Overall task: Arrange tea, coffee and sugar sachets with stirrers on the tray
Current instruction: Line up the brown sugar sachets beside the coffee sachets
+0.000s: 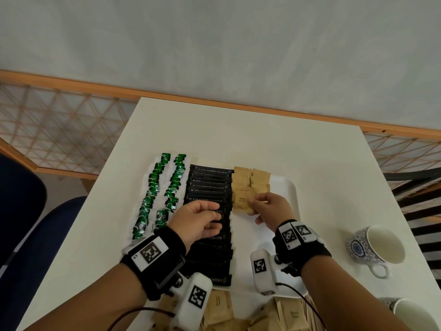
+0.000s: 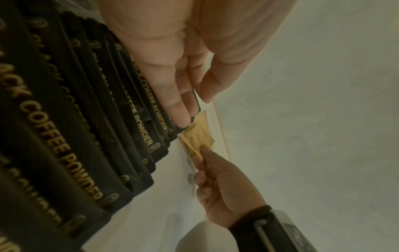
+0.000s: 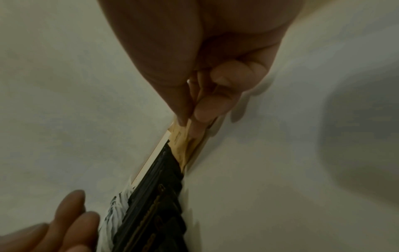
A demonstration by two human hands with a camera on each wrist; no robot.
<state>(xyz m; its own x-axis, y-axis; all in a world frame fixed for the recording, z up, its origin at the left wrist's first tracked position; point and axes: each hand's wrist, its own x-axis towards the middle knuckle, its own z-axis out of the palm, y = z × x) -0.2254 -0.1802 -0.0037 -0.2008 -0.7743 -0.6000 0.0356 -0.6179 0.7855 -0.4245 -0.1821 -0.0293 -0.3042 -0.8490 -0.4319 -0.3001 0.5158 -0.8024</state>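
Tray (image 1: 290,187) mostly covered, hands (image 1: 270,207) hiding sachets (image 1: 242,201)

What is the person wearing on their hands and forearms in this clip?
Both forearms are bare, no sleeves. The left hand and right hand are ungloved. Each wrist carries a black band with white square-patterned marker tags, plus a white camera block underneath, also tagged, with a thin black cable trailing back.

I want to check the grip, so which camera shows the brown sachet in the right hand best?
The head view: the brown sachet faces the camera whole, pinched at its edge by the right hand. The left wrist view shows it small and crumpled-looking; the right wrist view catches only a dim sliver below the fingers.
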